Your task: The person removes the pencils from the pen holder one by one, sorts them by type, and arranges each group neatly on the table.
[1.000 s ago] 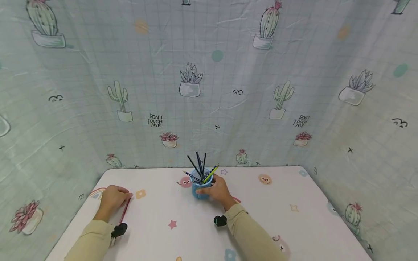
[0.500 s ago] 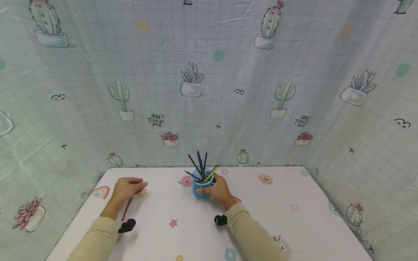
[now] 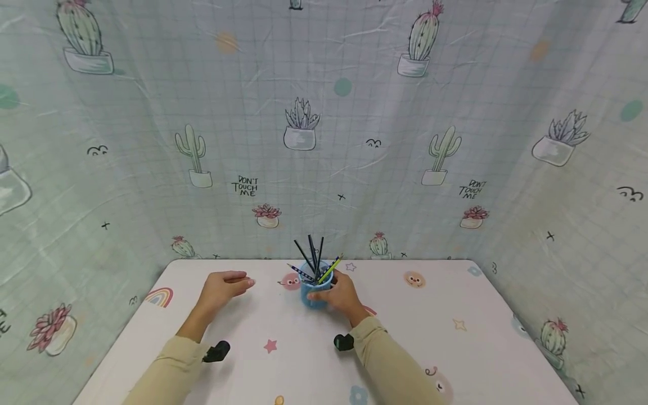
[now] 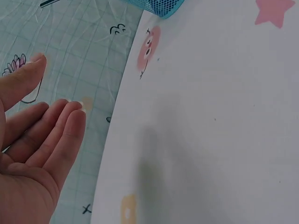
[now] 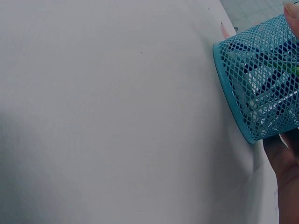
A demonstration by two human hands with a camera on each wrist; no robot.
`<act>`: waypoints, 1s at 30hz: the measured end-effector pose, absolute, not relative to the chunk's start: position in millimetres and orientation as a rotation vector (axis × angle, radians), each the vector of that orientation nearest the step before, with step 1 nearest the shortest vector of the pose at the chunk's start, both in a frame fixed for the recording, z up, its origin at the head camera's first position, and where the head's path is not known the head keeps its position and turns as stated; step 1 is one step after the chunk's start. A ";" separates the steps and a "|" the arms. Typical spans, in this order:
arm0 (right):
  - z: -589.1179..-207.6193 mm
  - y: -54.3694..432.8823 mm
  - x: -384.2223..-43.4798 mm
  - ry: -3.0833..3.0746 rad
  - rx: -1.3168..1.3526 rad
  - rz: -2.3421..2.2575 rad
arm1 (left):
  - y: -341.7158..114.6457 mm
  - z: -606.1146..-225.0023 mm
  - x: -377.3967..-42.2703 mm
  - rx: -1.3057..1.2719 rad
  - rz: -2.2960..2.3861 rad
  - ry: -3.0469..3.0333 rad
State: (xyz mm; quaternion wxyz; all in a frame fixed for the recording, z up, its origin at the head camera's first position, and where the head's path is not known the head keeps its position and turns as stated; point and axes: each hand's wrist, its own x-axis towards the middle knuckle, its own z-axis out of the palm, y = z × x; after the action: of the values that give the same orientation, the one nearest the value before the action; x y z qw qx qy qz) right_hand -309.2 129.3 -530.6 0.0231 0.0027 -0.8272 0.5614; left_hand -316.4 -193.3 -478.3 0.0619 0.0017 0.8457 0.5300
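My right hand (image 3: 344,295) grips a blue mesh pencil cup (image 3: 313,298) from its right side, thumb across the near wall. In the right wrist view, the cup (image 5: 261,84) has its base close at the white tabletop, with fingers round the mesh. Several pencils (image 3: 315,264) lean inside it, most of them dark and one yellow-green (image 3: 331,269). To the left of the cup, my left hand (image 3: 223,291) hovers over the table with nothing in it. The left wrist view shows the left hand (image 4: 37,144) with fingers slightly bent and the thumb apart.
The white table (image 3: 298,360) carries printed stars, flowers and faces. Behind it and at both sides hangs a cactus-print curtain (image 3: 344,169). Each wrist wears a black camera, the left one (image 3: 216,351) and the right one (image 3: 344,342).
My left hand has moved right, away from a red pencil on the table that no longer shows. My right hand stays on the pencil cup.
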 end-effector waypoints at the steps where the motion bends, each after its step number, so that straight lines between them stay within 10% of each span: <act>1: -529.8 129.0 -308.9 -2.559 0.003 1.743 | -190.0 -478.2 -315.8 0.034 1.598 2.565; 30: -531.5 130.1 -308.6 -2.569 0.015 1.720 | -112.5 -490.2 -310.2 0.198 1.834 2.407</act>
State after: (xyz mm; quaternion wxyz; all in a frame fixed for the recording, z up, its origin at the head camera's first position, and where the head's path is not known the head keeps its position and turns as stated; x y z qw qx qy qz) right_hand -308.6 130.1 -531.5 0.0249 0.0049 -0.8307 0.5561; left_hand -310.2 -112.5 -490.2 0.0546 0.0653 0.7925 0.6039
